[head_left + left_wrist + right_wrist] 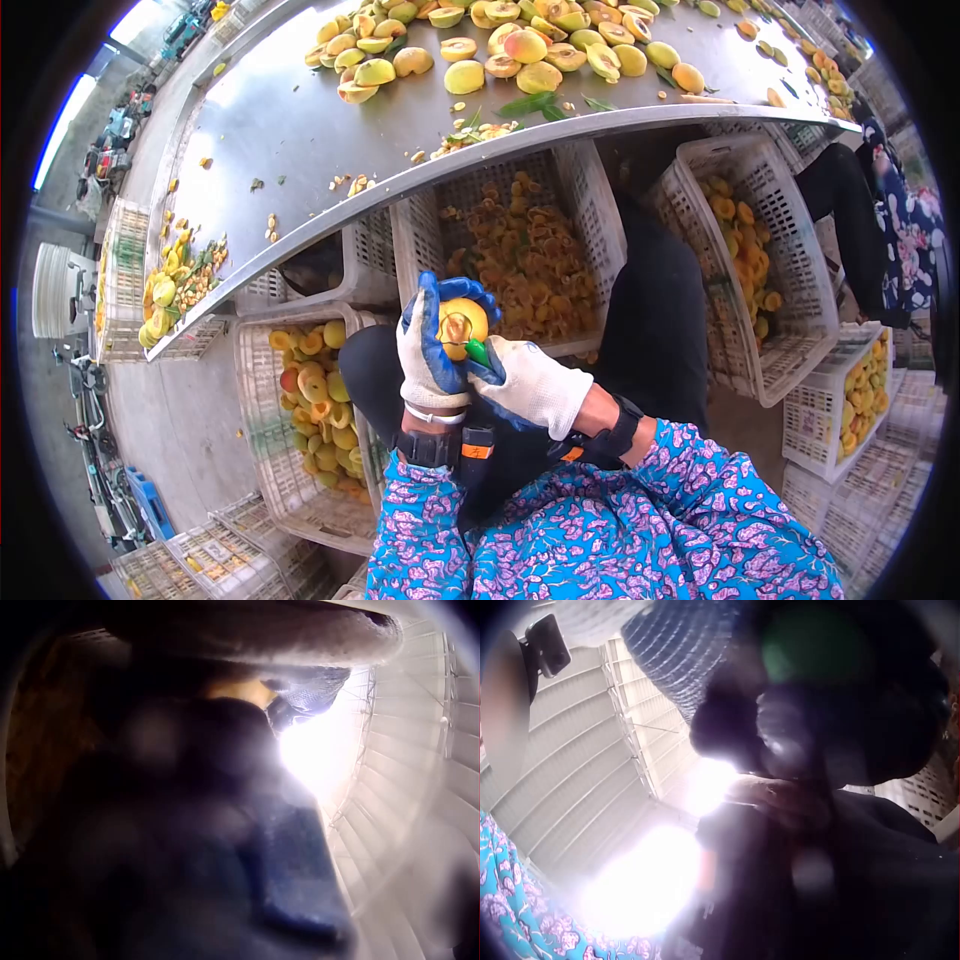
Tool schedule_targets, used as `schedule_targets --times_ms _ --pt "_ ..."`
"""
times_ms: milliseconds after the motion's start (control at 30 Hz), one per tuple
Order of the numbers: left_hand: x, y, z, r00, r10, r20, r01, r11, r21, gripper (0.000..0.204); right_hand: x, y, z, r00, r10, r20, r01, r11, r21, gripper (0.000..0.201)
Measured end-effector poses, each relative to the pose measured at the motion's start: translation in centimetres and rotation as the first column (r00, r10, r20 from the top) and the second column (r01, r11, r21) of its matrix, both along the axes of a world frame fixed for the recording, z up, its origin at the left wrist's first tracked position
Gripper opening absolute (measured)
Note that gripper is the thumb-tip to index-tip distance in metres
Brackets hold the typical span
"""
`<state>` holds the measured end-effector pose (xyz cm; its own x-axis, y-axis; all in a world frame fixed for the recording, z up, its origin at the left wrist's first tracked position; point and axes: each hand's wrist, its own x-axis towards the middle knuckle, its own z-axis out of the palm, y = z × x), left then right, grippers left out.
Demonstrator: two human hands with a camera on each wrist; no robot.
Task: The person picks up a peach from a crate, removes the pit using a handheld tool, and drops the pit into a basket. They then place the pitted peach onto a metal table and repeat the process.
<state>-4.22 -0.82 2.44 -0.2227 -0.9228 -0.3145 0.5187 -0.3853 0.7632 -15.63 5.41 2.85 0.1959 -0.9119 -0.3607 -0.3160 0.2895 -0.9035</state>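
My left hand (425, 350), in a white glove with blue coating, cups a yellow peach half (470, 315) with its cut face turned up. In a matching glove, my right hand (540, 385) grips a green-handled pitting knife (479, 352). Its thin curved blade lies against the reddish-brown centre of the cut face. Both hands are close together above my lap. The left wrist view is mostly dark, with a sliver of the peach half (244, 691) lit between the gloves. Up close in the right wrist view, the green handle (810, 645) sits among dark gloved fingers.
A metal table (290, 130) ahead bears many peach halves (540, 50), leaves and scraps. Below its edge stands a crate (420, 225) of cut pieces. Crates of peaches flank my legs at left (262, 480) and right (800, 270). Another person's leg (850, 200) is at far right.
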Motion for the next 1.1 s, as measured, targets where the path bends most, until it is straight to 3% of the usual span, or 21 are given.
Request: schedule_targets --times_ms 100,133,200,300,367,400,500,600,700,800,900,1033,1067,1100 --pt "0.0 -0.2 0.5 0.991 -0.047 0.125 0.058 0.995 -0.087 0.042 -0.2 0.4 -1.3 0.998 0.003 0.07 0.007 0.99 -0.141 0.023" --pt "-0.4 -0.1 1.3 0.963 -0.026 0.267 0.093 0.966 -0.243 0.041 -0.4 0.2 -1.7 0.992 0.025 0.12 -0.019 0.999 -0.051 0.022" --pt "-0.1 -0.8 1.1 0.956 -0.141 0.256 0.178 0.975 -0.13 0.041 -0.9 -0.4 -1.8 0.972 0.055 0.23 -0.085 0.989 0.124 0.021" --pt "0.1 -1.1 0.8 0.951 -0.231 0.207 0.24 0.971 -0.018 0.041 -2.2 0.0 0.1 0.852 -0.154 0.501 -0.137 0.857 0.496 0.018" --pt "-0.1 -0.9 0.9 0.954 -0.263 0.144 0.268 0.963 -0.018 0.041 -1.7 0.5 0.5 0.841 -0.207 0.5 -0.078 0.868 0.49 0.02" --pt "-0.4 -0.5 1.0 0.953 -0.193 0.233 0.245 0.945 -0.219 0.04 -1.7 0.6 0.8 0.834 -0.232 0.5 -0.046 0.875 0.483 0.022" --pt "-1.3 0.2 1.1 0.997 -0.005 0.074 0.013 0.995 -0.102 0.04 -2.2 0.4 1.3 0.806 -0.183 0.563 -0.119 0.882 0.457 0.018" --pt "0.0 0.1 0.8 0.953 -0.084 0.291 0.163 0.952 -0.261 0.039 -0.6 0.6 -1.7 0.967 0.036 0.251 -0.028 0.999 -0.037 0.018" --pt "-0.2 -0.4 1.1 0.924 -0.176 0.339 0.257 0.943 -0.213 0.037 -1.4 0.7 -0.9 0.876 -0.053 0.48 -0.119 0.94 0.321 0.017" --pt "-0.1 -1.2 1.2 0.917 -0.295 0.269 0.322 0.945 -0.059 0.037 -2.6 1.1 0.9 0.681 -0.29 0.672 -0.204 0.806 0.556 0.024" --pt "-0.8 -0.9 1.6 0.966 -0.238 0.097 0.246 0.966 -0.074 0.038 -3.4 0.9 1.2 0.479 -0.385 0.789 -0.353 0.739 0.575 0.026" --pt "-0.4 -0.8 1.8 0.938 -0.301 0.172 0.318 0.945 -0.08 0.038 -3.3 1.5 1.0 0.317 -0.414 0.854 -0.443 0.731 0.519 0.032" --pt "-0.3 -0.8 1.7 0.917 -0.33 0.223 0.355 0.931 -0.082 0.041 -3.1 1.6 1.0 0.363 -0.42 0.832 -0.409 0.73 0.547 0.029" --pt "-0.2 -1.0 1.5 0.893 -0.357 0.274 0.392 0.916 -0.084 0.044 -3.2 1.7 0.8 0.322 -0.418 0.85 -0.444 0.726 0.525 0.031"
